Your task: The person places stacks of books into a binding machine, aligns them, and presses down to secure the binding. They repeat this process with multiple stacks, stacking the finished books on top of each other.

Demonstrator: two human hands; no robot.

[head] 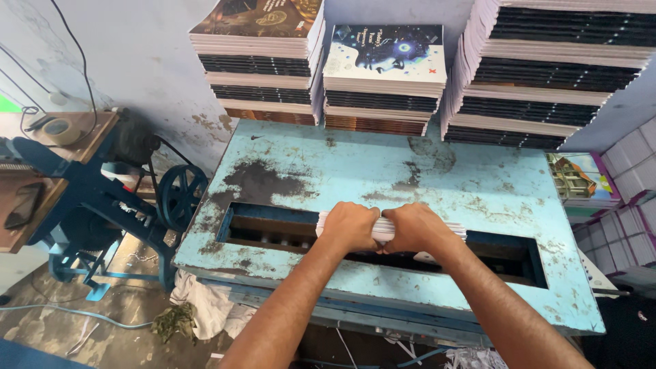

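Both my hands press down on a white bundle of paper [384,230] that lies across the long slot [273,231] of a worn light-blue metal table [383,178]. My left hand [350,225] grips the bundle's left part, fingers curled over it. My right hand [414,227] grips it just to the right, touching the left hand. Only the bundle's white edges show between and beside the hands; the rest is hidden under them.
Tall stacks of books [385,75] stand along the table's back edge against the wall. A blue machine with a wheel [179,195] stands at the left. More books [581,179] and white boxes [632,171] are at the right. Rags and paper scraps lie on the floor.
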